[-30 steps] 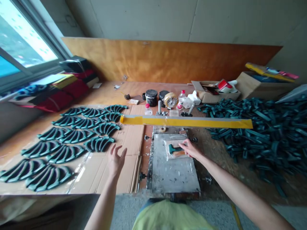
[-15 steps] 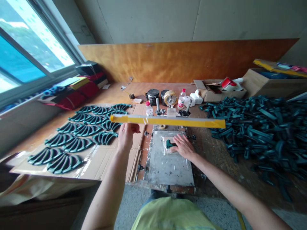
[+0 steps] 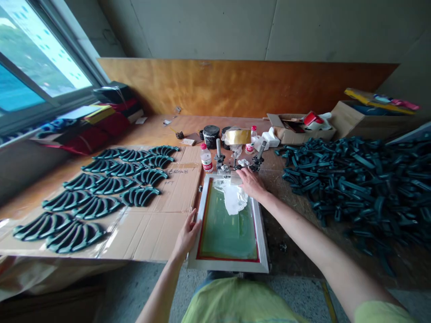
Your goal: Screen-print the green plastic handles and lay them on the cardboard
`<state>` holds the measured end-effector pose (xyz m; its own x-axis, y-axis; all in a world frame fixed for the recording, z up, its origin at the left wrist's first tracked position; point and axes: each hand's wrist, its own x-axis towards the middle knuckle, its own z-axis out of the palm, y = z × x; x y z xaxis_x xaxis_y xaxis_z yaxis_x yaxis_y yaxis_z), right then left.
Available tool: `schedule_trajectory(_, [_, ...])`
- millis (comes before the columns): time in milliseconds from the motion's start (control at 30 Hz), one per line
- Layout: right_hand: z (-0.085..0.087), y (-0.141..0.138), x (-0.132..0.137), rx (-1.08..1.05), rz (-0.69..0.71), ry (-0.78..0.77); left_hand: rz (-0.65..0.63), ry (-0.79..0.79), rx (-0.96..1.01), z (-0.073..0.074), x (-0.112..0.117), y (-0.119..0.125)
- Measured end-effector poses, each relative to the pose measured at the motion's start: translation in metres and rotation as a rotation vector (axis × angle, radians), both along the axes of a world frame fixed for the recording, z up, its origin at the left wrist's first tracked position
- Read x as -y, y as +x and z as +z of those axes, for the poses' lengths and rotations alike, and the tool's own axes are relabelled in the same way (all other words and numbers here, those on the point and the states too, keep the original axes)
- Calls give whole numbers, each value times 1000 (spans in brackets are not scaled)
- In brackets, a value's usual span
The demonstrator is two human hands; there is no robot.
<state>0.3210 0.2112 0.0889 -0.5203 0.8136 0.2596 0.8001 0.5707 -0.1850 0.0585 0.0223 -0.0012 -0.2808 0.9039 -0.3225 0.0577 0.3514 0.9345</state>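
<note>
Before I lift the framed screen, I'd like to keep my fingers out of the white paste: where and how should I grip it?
Probably by the near rail of the framed screen, coming from the near side: that rail is straight and bare, while the white paste lies toward the far end, where the clamps would likely crowd your fingers.

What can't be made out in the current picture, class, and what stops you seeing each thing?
All in the head view:
1. What lies beneath the framed screen: the screen covers it.
2. The full shape of the clear-looking block: the right grip hides part of it.
3. The right end of the dark-green pile: cut off by the picture's right edge.
4. The handwriting on the cardboard: too small to read.
</note>
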Motion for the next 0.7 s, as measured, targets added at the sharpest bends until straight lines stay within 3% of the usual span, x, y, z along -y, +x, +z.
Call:
schedule_trajectory(167, [-9, -13, 10, 150, 7, -187, -46, -29, 12, -1, 0, -3])
schedule_trajectory(300, [-17, 11, 39, 141, 267, -143, -52, -33, 30, -2, 1, -3])
schedule_trajectory(433, [-8, 33, 46, 129, 480, -179, -40, -31, 35, -5, 1, -3])
schedule_trajectory(533, [-5, 29, 38, 80, 433, -176, -33, -28, 30, -4, 1, -2])
schedule_trajectory(633, [-17, 18, 42, 4, 329, -56, -41, -31, 37, 0, 1, -2])
schedule_trajectory(700, [-28, 16, 56, -23, 351, 4, -36, -35, 62, 3, 1, -1])
